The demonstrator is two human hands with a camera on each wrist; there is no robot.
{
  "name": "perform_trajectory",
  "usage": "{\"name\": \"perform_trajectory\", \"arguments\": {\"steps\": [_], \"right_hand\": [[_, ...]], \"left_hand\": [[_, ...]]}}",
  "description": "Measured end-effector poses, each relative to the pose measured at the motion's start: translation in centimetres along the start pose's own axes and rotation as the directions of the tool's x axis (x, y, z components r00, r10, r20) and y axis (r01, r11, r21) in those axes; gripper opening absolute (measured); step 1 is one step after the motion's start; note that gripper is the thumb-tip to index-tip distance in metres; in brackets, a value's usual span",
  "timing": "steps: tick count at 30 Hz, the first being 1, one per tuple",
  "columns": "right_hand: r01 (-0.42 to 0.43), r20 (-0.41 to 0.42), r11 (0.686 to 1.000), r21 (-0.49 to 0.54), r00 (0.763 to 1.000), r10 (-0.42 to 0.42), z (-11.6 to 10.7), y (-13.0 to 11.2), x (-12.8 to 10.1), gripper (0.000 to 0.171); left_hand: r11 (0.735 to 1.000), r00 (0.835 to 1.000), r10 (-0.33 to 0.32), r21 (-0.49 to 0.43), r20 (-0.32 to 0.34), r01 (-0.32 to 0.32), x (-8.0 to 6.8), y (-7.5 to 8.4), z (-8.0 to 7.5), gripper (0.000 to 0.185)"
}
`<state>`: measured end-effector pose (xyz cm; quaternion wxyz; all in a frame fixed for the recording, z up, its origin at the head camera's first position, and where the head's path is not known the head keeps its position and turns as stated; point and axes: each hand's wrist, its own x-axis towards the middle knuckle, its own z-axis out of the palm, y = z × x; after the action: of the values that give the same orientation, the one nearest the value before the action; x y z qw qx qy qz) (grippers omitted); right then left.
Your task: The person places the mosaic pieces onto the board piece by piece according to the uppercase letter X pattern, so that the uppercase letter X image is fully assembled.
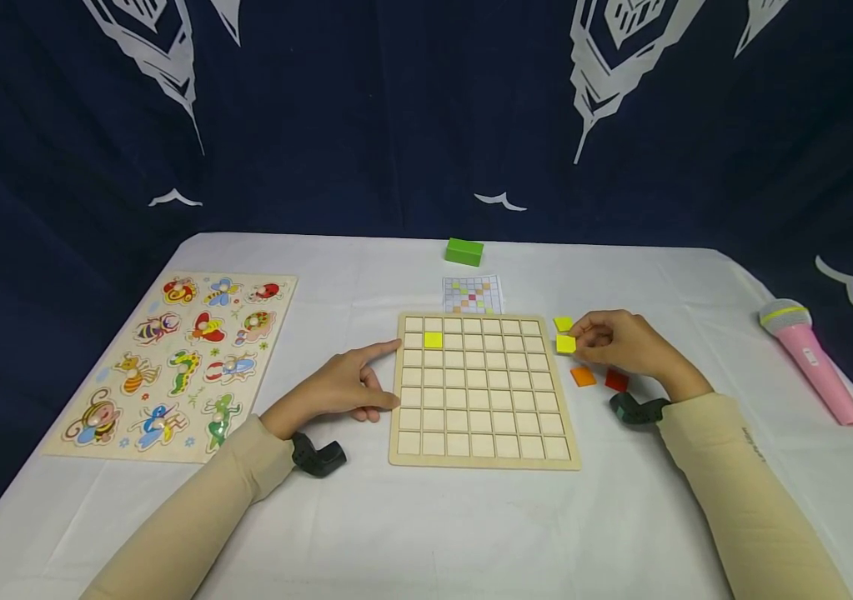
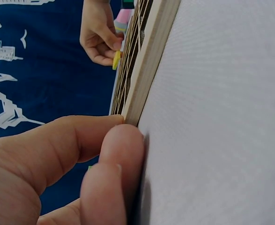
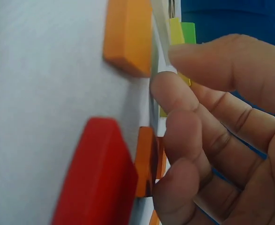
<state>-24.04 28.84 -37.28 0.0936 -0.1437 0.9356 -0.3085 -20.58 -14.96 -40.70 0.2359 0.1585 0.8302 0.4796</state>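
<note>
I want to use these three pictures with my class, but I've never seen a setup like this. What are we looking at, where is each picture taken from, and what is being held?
A person sits at a white table. The wide picture comes from a head camera; the two close-ups come from cameras on each wrist. The left hand rests against the edge of a wooden grid board, which has one yellow tile placed. The right hand pinches another yellow square. Nearby lie orange and red tiles, a pattern card, a green block, an insect puzzle and a pink toy microphone.

A staged recording table: white cloth [image 1: 426,533], dark printed backdrop [image 1: 396,117], children's puzzles [image 1: 178,362], toy microphone [image 1: 809,358].
</note>
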Motion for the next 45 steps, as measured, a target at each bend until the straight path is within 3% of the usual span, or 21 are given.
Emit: {"name": "perform_trajectory", "arguments": {"steps": [13, 20, 23, 35, 45], "right_hand": [[0.024, 0.042, 0.999, -0.023, 0.999, -0.023, -0.7, 0.5, -0.4, 0.028], [0.003, 0.184, 0.979, 0.203, 0.982, -0.041, -1.6, 1.6, -0.8, 0.029], [-0.024, 0.232, 0.969, 0.245, 0.972, -0.034, -1.8, 1.8, -1.0, 0.029], [-0.033, 0.265, 0.986, 0.163, 0.964, -0.012, -1.6, 1.8, -0.9, 0.031], [0.008, 0.250, 0.987, 0.158, 0.967, -0.048, -1.5, 1.6, -0.9, 0.027]], "left_hand": [[1.000, 1.000, -0.011, -0.003, 0.002, 0.011, 0.0, 0.1, -0.1, 0.095], [1.000, 1.000, -0.017, 0.001, -0.002, 0.017, 0.0, 0.2, 0.0, 0.095], [1.000, 1.000, -0.020, 0.000, -0.001, 0.020, 0.0, 0.2, 0.0, 0.095], [1.000, 1.000, -0.011, -0.007, 0.008, 0.011, 0.0, 0.1, -0.1, 0.095], [1.000, 1.000, -0.011, 0.002, 0.000, 0.011, -0.1, 0.3, 0.0, 0.095]]}}
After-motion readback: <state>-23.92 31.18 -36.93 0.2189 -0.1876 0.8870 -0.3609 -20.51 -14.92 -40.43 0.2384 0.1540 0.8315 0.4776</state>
